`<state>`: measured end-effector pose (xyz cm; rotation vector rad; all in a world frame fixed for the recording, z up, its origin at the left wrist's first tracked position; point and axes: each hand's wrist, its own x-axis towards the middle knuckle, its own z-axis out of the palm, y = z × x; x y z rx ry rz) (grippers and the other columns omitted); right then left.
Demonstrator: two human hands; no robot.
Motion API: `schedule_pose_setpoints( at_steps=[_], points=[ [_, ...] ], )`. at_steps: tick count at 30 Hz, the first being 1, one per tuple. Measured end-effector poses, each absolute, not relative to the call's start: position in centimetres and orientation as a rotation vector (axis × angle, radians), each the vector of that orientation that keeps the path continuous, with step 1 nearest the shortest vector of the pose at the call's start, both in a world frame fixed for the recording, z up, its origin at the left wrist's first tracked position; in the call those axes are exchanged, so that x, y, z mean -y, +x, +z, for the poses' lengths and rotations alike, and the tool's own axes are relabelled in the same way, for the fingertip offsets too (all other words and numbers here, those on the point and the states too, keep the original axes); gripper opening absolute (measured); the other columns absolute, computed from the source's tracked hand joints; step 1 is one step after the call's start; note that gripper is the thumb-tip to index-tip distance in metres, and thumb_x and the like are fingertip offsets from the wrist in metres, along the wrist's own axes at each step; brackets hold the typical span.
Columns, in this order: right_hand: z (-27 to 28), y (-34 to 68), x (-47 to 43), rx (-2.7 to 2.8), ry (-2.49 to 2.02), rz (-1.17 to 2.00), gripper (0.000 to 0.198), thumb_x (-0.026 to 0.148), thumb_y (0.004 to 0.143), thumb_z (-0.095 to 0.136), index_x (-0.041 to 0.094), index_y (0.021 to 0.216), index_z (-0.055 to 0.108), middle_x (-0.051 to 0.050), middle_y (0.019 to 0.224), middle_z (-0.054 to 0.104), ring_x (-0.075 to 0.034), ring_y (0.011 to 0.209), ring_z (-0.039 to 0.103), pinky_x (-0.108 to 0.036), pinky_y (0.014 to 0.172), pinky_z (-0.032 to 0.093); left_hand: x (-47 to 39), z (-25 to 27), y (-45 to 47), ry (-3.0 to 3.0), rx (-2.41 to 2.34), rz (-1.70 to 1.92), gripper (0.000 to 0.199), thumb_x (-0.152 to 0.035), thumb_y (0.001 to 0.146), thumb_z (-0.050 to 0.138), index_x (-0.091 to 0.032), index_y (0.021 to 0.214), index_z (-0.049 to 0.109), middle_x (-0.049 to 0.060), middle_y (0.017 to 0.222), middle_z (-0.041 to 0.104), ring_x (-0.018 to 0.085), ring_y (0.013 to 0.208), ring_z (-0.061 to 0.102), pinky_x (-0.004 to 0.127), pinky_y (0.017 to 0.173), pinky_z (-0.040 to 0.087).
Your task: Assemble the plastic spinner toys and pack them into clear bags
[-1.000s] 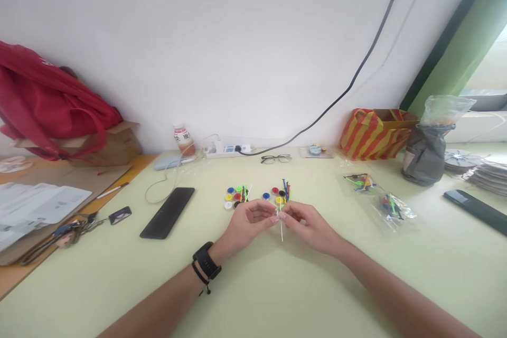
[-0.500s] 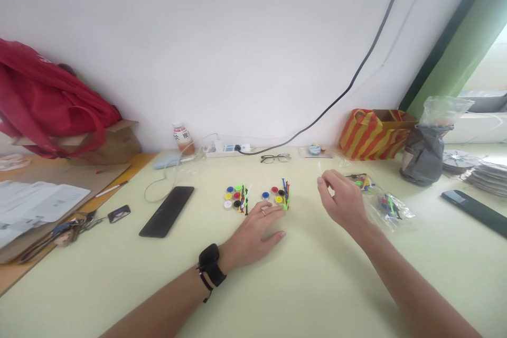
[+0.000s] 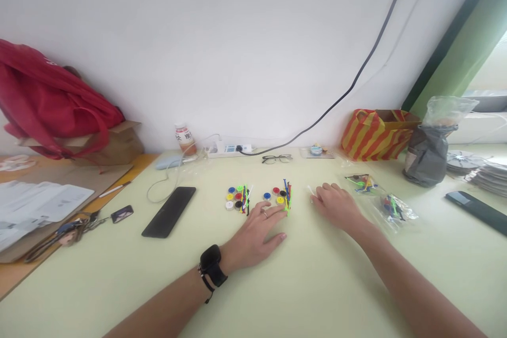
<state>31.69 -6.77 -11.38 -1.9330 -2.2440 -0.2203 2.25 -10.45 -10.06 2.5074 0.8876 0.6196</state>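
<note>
My left hand (image 3: pixel 256 232) lies palm down with its fingers stretched out. Its fingertips rest at the near end of a row of coloured plastic sticks (image 3: pixel 287 195), by a green one. Next to that row are small round discs, among them a blue disc (image 3: pixel 266 196), a red disc and a yellow disc. Low over the tabletop, my right hand (image 3: pixel 335 203) pinches a small white stick (image 3: pixel 310 189) between thumb and forefinger. Farther left sits a second group of discs (image 3: pixel 230 197) beside another row of sticks (image 3: pixel 245 199).
Clear plastic bags with coloured parts (image 3: pixel 392 208) lie right of my right hand. A black phone (image 3: pixel 169 212) is at left, another dark phone (image 3: pixel 477 208) at right. Glasses (image 3: pixel 277 158), a power strip (image 3: pixel 227 150), a bottle (image 3: pixel 185 138) and a striped bag (image 3: pixel 374 134) stand along the wall.
My right hand has come down and slightly left toward the stick row, carrying the white stick. My left hand has stayed by the sticks.
</note>
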Motion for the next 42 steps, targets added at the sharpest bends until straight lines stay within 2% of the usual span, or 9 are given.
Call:
schedule_pose_setpoints(
  at_steps=[7, 12, 16, 19, 21, 25, 28, 33, 42],
  points=[
    [-10.8, 29.7, 7.7, 2.327, -1.408, -0.124, 0.016, 0.021, 0.102, 0.049, 0.022, 0.107, 0.064, -0.009, 0.1, 0.067, -0.026, 0.096, 0.059, -0.039, 0.082, 0.045, 10.4, -9.7, 2.6, 2.415, -0.857, 0.777, 0.035, -0.023, 0.1, 0.059, -0.03, 0.133, 0.065, 0.007, 0.123, 0.068, 0.029, 0.124, 0.053, 0.049, 0.111, 0.044],
    [-10.8, 28.2, 8.6, 2.44, -1.299, -0.003, 0.022, 0.019, 0.103, 0.049, 0.024, 0.116, 0.066, -0.008, 0.102, 0.065, -0.026, 0.098, 0.058, -0.039, 0.086, 0.046, 10.2, -10.0, 2.4, 2.378, -0.919, 0.787, 0.028, -0.034, 0.103, 0.057, -0.028, 0.128, 0.068, 0.008, 0.126, 0.066, 0.029, 0.126, 0.051, 0.046, 0.111, 0.042],
    [-10.4, 28.5, 8.4, 2.429, -1.233, 0.05, 0.026, 0.039, 0.104, 0.056, 0.024, 0.124, 0.064, -0.009, 0.106, 0.066, -0.026, 0.099, 0.058, -0.04, 0.087, 0.046, 10.1, -9.7, 2.0, 2.369, -0.876, 0.722, 0.04, -0.05, 0.102, 0.055, -0.027, 0.133, 0.063, 0.009, 0.133, 0.063, 0.031, 0.128, 0.047, 0.047, 0.112, 0.039],
    [-9.7, 29.1, 8.4, 2.443, -1.188, 0.107, 0.063, 0.061, 0.081, 0.08, 0.023, 0.128, 0.063, -0.01, 0.109, 0.067, -0.028, 0.099, 0.056, -0.041, 0.087, 0.046, 10.3, -9.2, 1.8, 2.38, -0.833, 0.702, 0.033, -0.045, 0.107, 0.043, -0.027, 0.125, 0.064, 0.008, 0.131, 0.064, 0.031, 0.124, 0.047, 0.049, 0.111, 0.038],
    [-9.2, 29.3, 8.6, 2.475, -1.157, 0.144, 0.069, 0.063, 0.07, 0.088, 0.024, 0.122, 0.065, -0.009, 0.105, 0.067, -0.029, 0.099, 0.056, -0.04, 0.085, 0.046, 10.4, -9.0, 1.8, 2.359, -0.845, 0.721, 0.029, -0.034, 0.106, 0.039, -0.027, 0.121, 0.063, 0.007, 0.129, 0.065, 0.03, 0.123, 0.048, 0.048, 0.11, 0.039],
    [-8.4, 29.3, 9.3, 2.532, -1.141, 0.239, 0.019, 0.04, 0.096, 0.066, 0.023, 0.09, 0.059, -0.005, 0.091, 0.066, -0.025, 0.093, 0.055, -0.038, 0.082, 0.043, 10.5, -9.5, 2.3, 2.344, -0.944, 0.802, 0.033, -0.015, 0.094, 0.052, -0.026, 0.124, 0.061, 0.006, 0.125, 0.067, 0.028, 0.125, 0.049, 0.046, 0.111, 0.04],
    [-8.3, 29.1, 9.6, 2.539, -1.149, 0.264, 0.018, 0.025, 0.102, 0.049, 0.023, 0.084, 0.051, -0.004, 0.085, 0.064, -0.023, 0.089, 0.054, -0.037, 0.08, 0.042, 10.5, -9.9, 2.6, 2.394, -0.947, 0.823, 0.035, -0.013, 0.091, 0.059, -0.027, 0.123, 0.064, 0.006, 0.122, 0.068, 0.028, 0.123, 0.052, 0.046, 0.11, 0.042],
    [-9.2, 28.4, 9.2, 2.462, -1.252, 0.088, 0.025, 0.008, 0.096, 0.045, 0.023, 0.107, 0.061, -0.008, 0.103, 0.068, -0.026, 0.101, 0.057, -0.04, 0.087, 0.044, 10.3, -10.0, 2.5, 2.401, -0.938, 0.814, 0.019, -0.021, 0.097, 0.061, -0.027, 0.112, 0.07, 0.005, 0.117, 0.07, 0.027, 0.118, 0.055, 0.046, 0.108, 0.044],
    [-10.5, 28.4, 8.5, 2.476, -1.251, 0.033, 0.02, 0.014, 0.103, 0.047, 0.022, 0.097, 0.065, -0.007, 0.096, 0.068, -0.024, 0.093, 0.058, -0.038, 0.085, 0.045, 10.3, -9.9, 2.5, 2.261, -0.979, 0.795, 0.013, -0.035, 0.097, 0.067, -0.027, 0.107, 0.071, 0.003, 0.111, 0.074, 0.027, 0.111, 0.059, 0.043, 0.1, 0.047]
  ],
)
